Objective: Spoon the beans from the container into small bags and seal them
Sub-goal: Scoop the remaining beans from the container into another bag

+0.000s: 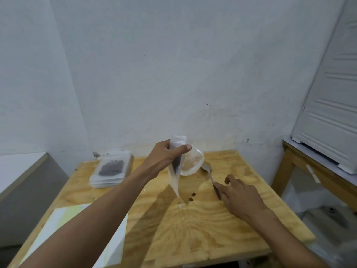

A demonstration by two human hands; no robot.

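Left hand (pixel 166 153) grips 1 bag (pixel 174 167) holding few beans, right hand (pixel 239 192) rests on the spoon (pixel 209 172), filled bags (pixel 111 168) wait near the bench's far left corner.

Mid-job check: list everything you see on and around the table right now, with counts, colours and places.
small bag: one, clear, a few dark beans inside, held above table centre
container: one, clear plastic, looks nearly empty, far centre
spoon: one, metal, lying right of container
loose beans: two, brown, on table centre
filled bags: a stack, clear with dark beans, far left
sheet: one, white and pale yellow, near left
table: one, light wood
white unit: one, on right bench
left hand: grips bag
right hand: on spoon handle
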